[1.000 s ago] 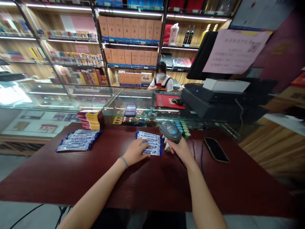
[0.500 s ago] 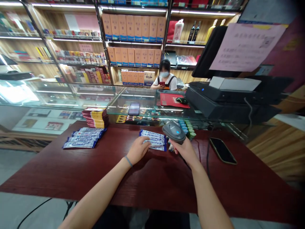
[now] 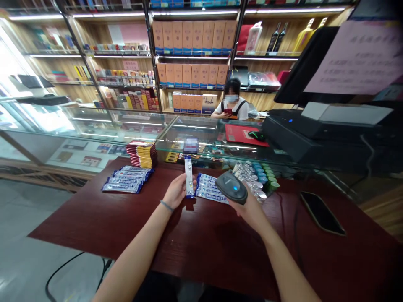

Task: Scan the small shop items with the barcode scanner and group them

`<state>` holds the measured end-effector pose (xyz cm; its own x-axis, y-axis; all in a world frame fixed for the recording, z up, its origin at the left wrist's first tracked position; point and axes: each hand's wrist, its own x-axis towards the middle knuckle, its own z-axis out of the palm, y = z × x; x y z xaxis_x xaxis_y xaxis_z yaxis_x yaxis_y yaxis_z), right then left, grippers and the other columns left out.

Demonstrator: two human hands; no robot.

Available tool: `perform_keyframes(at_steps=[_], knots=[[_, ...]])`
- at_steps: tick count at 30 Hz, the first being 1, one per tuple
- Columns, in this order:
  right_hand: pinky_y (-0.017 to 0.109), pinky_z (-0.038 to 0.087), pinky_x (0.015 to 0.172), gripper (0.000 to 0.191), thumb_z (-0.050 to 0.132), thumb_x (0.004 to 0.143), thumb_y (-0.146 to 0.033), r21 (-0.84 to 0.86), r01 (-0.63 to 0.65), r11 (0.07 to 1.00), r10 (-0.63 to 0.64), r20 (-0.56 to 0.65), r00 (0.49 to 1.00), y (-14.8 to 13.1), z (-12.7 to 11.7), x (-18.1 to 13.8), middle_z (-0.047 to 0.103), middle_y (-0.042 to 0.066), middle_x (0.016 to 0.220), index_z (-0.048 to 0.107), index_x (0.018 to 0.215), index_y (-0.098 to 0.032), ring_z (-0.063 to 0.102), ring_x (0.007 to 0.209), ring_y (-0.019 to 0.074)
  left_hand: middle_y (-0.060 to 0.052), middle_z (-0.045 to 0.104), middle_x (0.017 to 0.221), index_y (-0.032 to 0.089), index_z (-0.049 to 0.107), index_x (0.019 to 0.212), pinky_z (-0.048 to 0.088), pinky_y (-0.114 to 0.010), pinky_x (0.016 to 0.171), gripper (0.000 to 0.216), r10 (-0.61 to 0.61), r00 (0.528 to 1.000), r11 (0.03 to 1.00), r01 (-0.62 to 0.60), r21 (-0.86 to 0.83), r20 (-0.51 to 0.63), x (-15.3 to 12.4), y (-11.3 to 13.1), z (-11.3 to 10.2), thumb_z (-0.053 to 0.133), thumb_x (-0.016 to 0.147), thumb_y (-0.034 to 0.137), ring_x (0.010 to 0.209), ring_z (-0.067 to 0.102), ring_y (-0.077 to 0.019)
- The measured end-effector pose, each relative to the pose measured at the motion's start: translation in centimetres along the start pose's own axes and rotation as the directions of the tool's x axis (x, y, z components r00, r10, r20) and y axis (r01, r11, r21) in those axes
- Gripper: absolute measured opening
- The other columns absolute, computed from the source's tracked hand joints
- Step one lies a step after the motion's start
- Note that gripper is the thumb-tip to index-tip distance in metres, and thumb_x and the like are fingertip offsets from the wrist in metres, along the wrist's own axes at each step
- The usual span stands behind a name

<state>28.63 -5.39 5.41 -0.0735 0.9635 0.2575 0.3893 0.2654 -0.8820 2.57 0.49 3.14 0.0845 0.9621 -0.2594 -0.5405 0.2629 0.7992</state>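
Dark red wood-grain tabletop (image 3: pixel 94 218) stretches under both arms, with a glass counter (image 3: pixel 132 130) beyond. Left hand (image 3: pixel 176 191) pinches a slim, glossy blue-and-white packet (image 3: pixel 189 176) upright. Just right of it, flat matching packets (image 3: pixel 209 188) lie in a row. Right hand (image 3: pixel 252 207) grips a rounded grey plastic scanner (image 3: pixel 232 187), aimed toward the raised packet.

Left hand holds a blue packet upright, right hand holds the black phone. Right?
No: in the head view the right hand holds a barcode scanner; the phone lies on the table. The left hand does hold the packet upright.
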Motion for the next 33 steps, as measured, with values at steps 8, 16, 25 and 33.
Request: perform_keyframes(at_steps=[8, 16, 25, 33], knots=[[0.041, 0.054, 0.095, 0.064, 0.071, 0.078, -0.025, -0.155, 0.057, 0.986, -0.033, 0.149, 0.988, 1.7, 1.3, -0.4, 0.074, 0.010, 0.116, 0.047, 0.137, -0.024, 0.070, 0.110, 0.0289, -0.008, 0.073, 0.094, 0.013, 0.073, 0.108, 0.057, -0.027, 0.070, 0.041, -0.015, 0.993, 0.971, -0.015, 0.241, 0.121, 0.1, 1.1, -1.2, 0.085, 0.070, 0.021, 0.081, 0.070, -0.0178], [0.042, 0.053, 0.096, 0.061, 0.070, 0.079, -0.025, -0.102, 0.075, 0.992, -0.057, 0.169, 0.984, 1.6, 1.3, -0.3, 0.073, 0.013, 0.121, 0.051, 0.136, -0.020, 0.067, 0.119, 0.0310, -0.009, 0.073, 0.093, 0.013, 0.074, 0.107, 0.057, -0.027, 0.069, 0.040, -0.001, 0.989, 0.968, -0.035, 0.248, 0.147, 0.3, 0.8, -1.4, 0.086, 0.071, 0.026, 0.078, 0.069, -0.0171], [0.040, 0.052, 0.097, 0.055, 0.071, 0.080, -0.024, -0.037, 0.085, 0.996, -0.080, 0.127, 0.989, 2.4, 1.4, 0.0, 0.070, 0.011, 0.125, 0.051, 0.131, -0.022, 0.068, 0.114, 0.0278, -0.015, 0.072, 0.110, 0.014, 0.070, 0.113, 0.061, -0.032, 0.077, 0.031, -0.072, 0.978, 0.997, 0.065, 0.044, 0.198, 0.1, 1.0, -1.5, 0.075, 0.087, 0.030, 0.089, 0.072, -0.0202], [0.038, 0.053, 0.089, 0.047, 0.069, 0.084, -0.032, -0.030, 0.071, 0.997, -0.067, 0.111, 0.992, 1.2, 1.3, -0.1, 0.073, 0.010, 0.112, 0.054, 0.127, -0.020, 0.070, 0.099, 0.0260, -0.011, 0.072, 0.106, 0.017, 0.067, 0.122, 0.057, -0.026, 0.072, 0.052, 0.312, 0.950, 0.932, -0.306, 0.194, 0.001, 0.2, 2.8, -1.2, 0.084, 0.075, 0.032, 0.091, 0.070, -0.0183]])
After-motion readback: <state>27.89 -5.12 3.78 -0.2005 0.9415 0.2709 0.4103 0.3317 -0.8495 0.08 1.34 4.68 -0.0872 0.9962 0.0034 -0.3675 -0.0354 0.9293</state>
